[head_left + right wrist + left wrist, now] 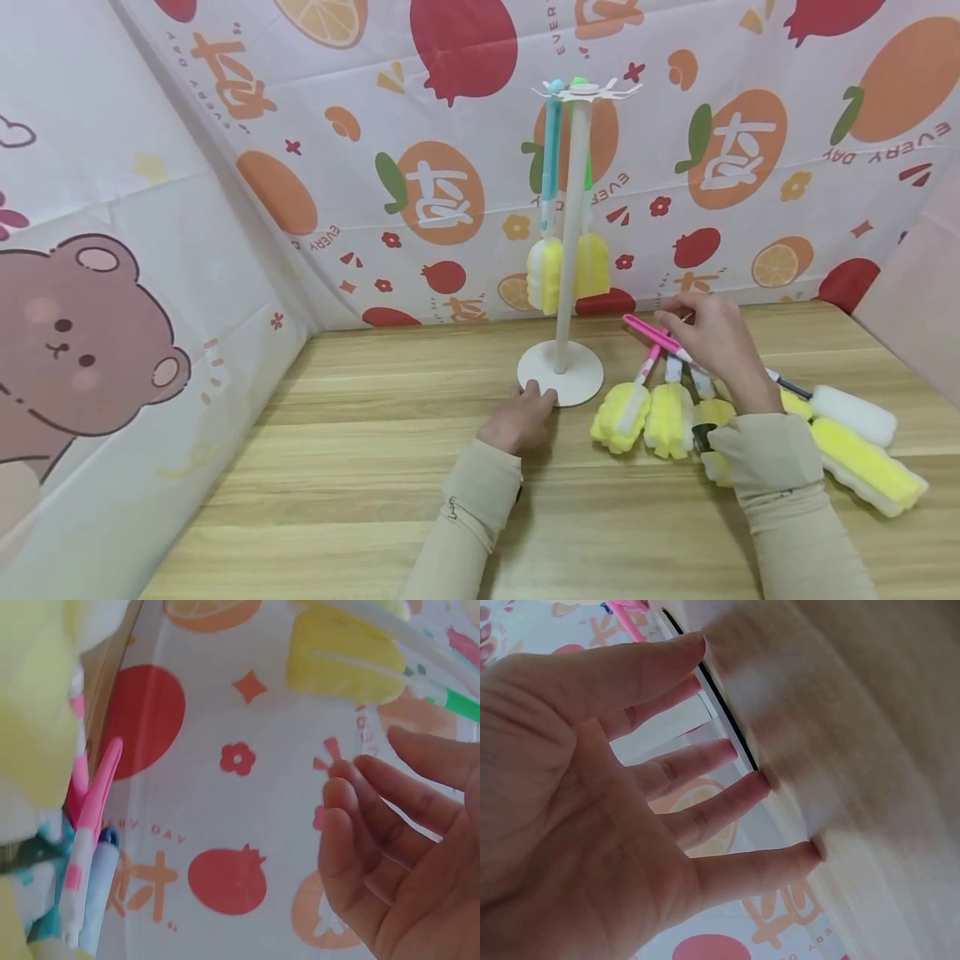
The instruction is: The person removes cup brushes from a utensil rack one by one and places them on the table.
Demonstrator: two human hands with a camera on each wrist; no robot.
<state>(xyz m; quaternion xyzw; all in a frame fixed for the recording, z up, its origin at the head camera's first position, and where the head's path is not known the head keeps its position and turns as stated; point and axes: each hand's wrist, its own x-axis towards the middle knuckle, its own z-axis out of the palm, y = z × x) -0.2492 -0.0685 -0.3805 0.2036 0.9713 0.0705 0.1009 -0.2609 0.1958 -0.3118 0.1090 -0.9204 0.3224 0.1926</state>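
Observation:
A white stand has a round base (577, 390), an upright pole (573, 208) and a hooked top ring (600, 92). From the ring hang a teal-handled sponge brush (551, 150) and a green-handled sponge brush (594, 265). My left hand (519, 417) rests at the base's front edge; fingertips touch its rim and the tabletop in the left wrist view. Above the loose brushes is my right hand (716, 337), its fingers loosely bent around nothing in the right wrist view. Below it lies a pink-handled brush (96, 795), across another pink-handled sponge brush (621, 418).
More sponge brushes lie on the wooden table (360, 467) at the right, among them a white-headed one (855, 414) and a long yellow one (868, 467). Behind the stand hangs a fruit-print cloth (315, 100); a bear-print cloth (225, 333) borders the left.

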